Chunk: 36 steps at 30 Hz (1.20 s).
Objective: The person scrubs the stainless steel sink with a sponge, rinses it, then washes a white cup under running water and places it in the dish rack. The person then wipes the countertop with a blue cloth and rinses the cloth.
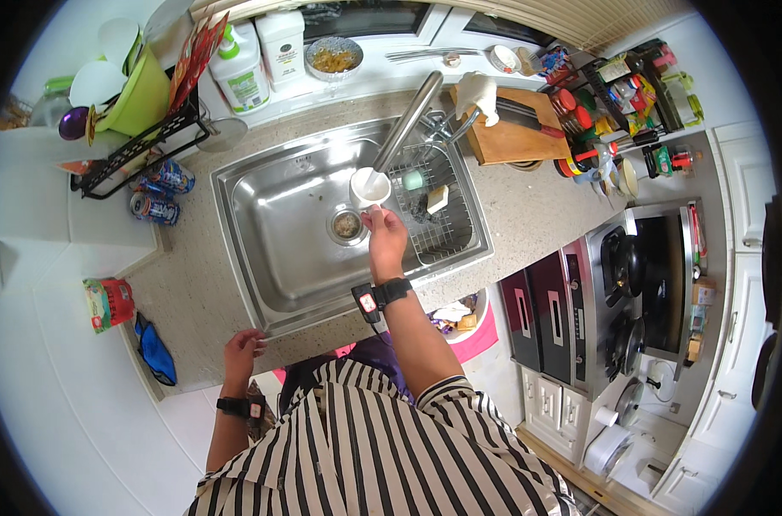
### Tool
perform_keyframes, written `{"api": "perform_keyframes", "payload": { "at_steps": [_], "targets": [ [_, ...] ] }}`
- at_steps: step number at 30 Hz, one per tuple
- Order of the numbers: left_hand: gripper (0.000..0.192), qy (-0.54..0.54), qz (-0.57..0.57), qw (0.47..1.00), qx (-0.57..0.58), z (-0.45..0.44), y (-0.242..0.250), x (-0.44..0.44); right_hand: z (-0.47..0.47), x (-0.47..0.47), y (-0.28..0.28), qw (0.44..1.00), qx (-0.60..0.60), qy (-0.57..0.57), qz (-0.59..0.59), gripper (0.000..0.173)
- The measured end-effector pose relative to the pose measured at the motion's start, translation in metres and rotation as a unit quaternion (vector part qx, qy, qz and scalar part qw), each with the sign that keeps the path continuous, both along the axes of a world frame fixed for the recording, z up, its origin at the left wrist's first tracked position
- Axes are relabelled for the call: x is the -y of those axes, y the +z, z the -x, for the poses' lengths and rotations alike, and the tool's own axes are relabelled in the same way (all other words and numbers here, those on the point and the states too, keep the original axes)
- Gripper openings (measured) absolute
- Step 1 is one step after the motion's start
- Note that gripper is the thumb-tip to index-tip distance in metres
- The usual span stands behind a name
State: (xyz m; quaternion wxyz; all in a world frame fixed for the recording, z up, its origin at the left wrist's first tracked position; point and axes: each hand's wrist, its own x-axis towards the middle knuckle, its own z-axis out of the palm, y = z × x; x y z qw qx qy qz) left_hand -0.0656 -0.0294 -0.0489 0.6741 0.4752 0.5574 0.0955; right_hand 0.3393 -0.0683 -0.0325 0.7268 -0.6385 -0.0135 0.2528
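Note:
My right hand [387,238] grips a white cup [370,188], its fingers at the near side of the rim. The cup sits right under the end of the steel faucet spout [409,119], above the stainless steel sink [287,245]. A pale streak shows inside the cup below the spout; whether it is running water is hard to tell. Beside the sink's front left corner, my left hand [242,351] hovers at the counter edge, fingers slightly apart and holding nothing. Below the cup lies the sink drain [347,227].
A wire basket [452,232] in the sink holds a green item, a sponge [437,199] and a dark scrubber. Behind it, knives lie on a wooden cutting board [513,145]. Drink cans [155,209] and a blue cloth [154,351] are left. A trash bin [474,322] stands below the counter.

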Motion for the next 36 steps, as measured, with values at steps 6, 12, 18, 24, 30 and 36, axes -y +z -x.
{"api": "perform_keyframes", "payload": {
  "at_steps": [6, 12, 18, 24, 30, 36],
  "targets": [
    [0.026, -0.022, 0.001, 1.0, 0.006, -0.001, 0.004, -0.006, 0.015, 0.006, 0.011, 0.997, 0.07, -0.014, 0.033, 0.029],
    [0.025, -0.038, 0.009, 0.999, 0.004, 0.001, 0.0, -0.009, 0.036, 0.028, 0.019, 0.98, 0.134, -0.01, 0.149, 0.033],
    [0.025, -0.071, 0.024, 0.997, 0.002, 0.001, -0.006, -0.013, 0.067, 0.055, 0.012, 0.971, 0.113, -0.02, 0.208, 0.039],
    [0.025, -0.114, 0.017, 0.993, -0.002, -0.005, -0.019, -0.016, 0.106, 0.092, 0.0, 0.964, 0.034, 0.04, 0.26, 0.044],
    [0.025, -0.154, 0.018, 0.988, -0.006, -0.032, -0.018, -0.016, 0.121, 0.121, -0.021, 0.968, -0.238, -0.054, 0.052, 0.039],
    [0.025, -0.149, 0.017, 0.989, -0.01, -0.047, -0.017, -0.01, 0.053, 0.167, -0.025, 0.945, -0.316, -0.085, 0.019, 0.025]
  ]
}}
